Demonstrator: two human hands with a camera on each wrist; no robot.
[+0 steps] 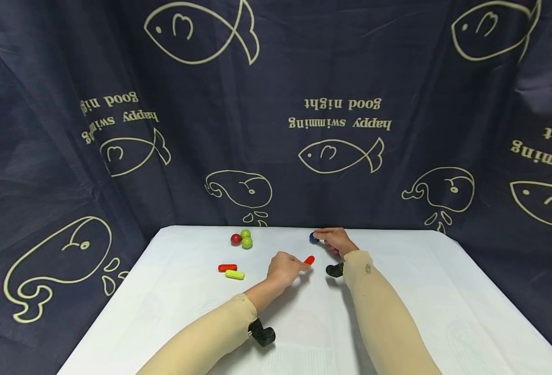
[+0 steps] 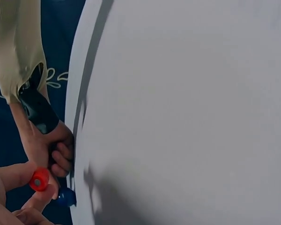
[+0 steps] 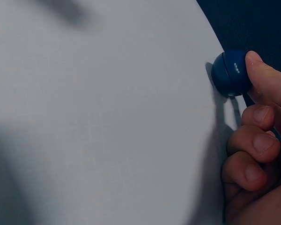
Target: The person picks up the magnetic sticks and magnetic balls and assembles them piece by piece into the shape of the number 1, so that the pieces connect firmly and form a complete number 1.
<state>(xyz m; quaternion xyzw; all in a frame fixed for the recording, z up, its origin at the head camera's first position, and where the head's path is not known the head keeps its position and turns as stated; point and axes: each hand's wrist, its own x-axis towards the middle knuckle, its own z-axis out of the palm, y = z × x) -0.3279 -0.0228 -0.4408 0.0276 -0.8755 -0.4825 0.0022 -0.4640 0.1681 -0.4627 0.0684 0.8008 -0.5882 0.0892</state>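
My left hand (image 1: 284, 269) pinches a red rod (image 1: 309, 259) between thumb and finger, above the white table. In the left wrist view, the rod's round end (image 2: 39, 180) faces the camera and shows a grey spot at its centre. Farther back, my right hand (image 1: 337, 239) holds a blue ball (image 1: 313, 238) with thumb and index finger. Up close in the right wrist view, a seam runs round the blue ball (image 3: 229, 72), which sits at the table surface; the other fingers are curled below it. Rod and ball are apart.
On the left of the white table (image 1: 163, 302) lie another red rod (image 1: 227, 268) and a yellow rod (image 1: 235, 274). Behind them are a red ball (image 1: 236, 239) and two green balls (image 1: 247, 242), close together. A dark curtain (image 1: 276, 130) hangs beyond the table's far edge.
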